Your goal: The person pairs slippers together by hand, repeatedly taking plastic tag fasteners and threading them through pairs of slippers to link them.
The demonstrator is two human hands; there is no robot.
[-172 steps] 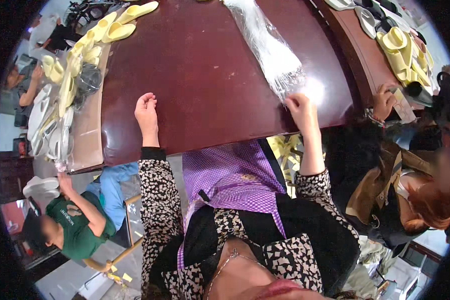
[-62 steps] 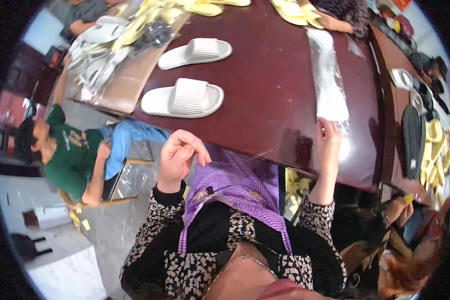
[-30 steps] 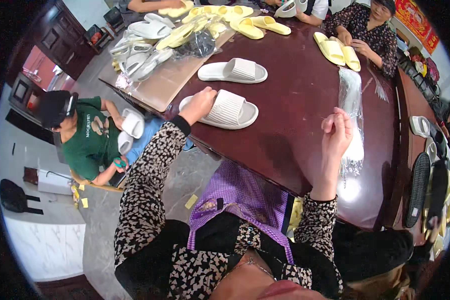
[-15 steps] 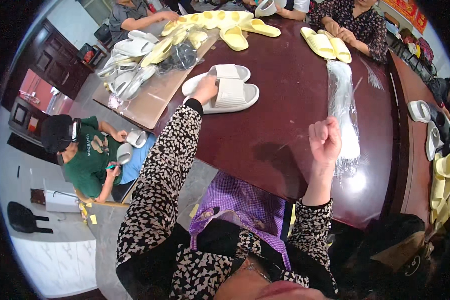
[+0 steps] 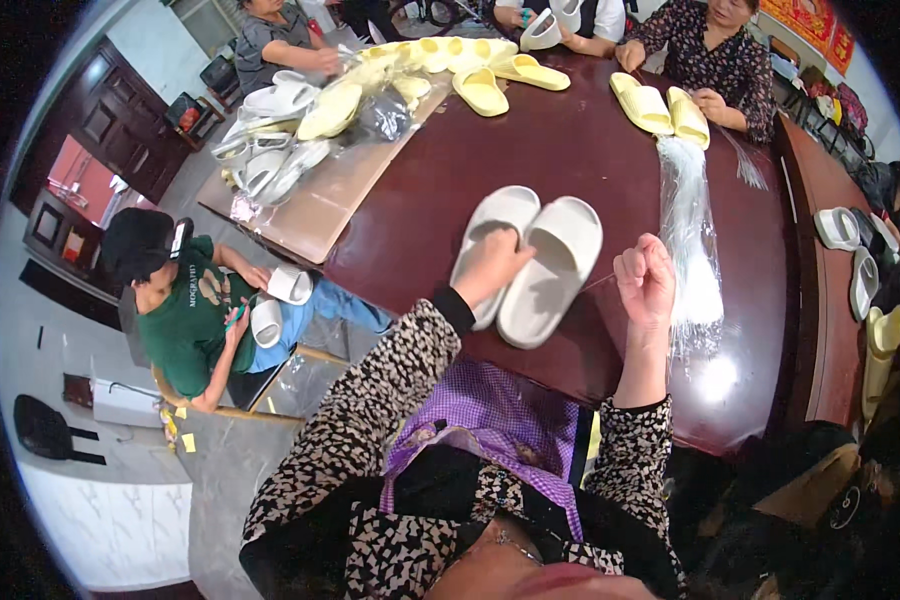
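Note:
A pair of off-white slide slippers [image 5: 565, 235] lies side by side on the dark red table, toes pointing away from me. My left hand [image 5: 494, 262] is closed on them where their inner sides meet, its fingers over the left slipper's foot opening. To their right, my right hand [image 5: 646, 280] is raised in a fist. A faint thin strand seems to run from it toward the slippers; what lies inside the fist is hidden. Beside that hand stretches a bundle of clear thin strands [image 5: 686, 200] in a plastic sleeve.
Yellow slippers [image 5: 481, 92] line the far edge; white slippers [image 5: 275, 165] and plastic bags pile on cardboard [image 5: 345, 205] at left. A co-worker at far right handles yellow slippers [image 5: 650, 108]. Another, seated left, holds white slippers [image 5: 290, 285]. More footwear sits on the right-hand surface [image 5: 832, 330].
My left hand has brought the off-white slippers nearer and to the right, turning their toes from rightward to away from me. My right fist has barely moved.

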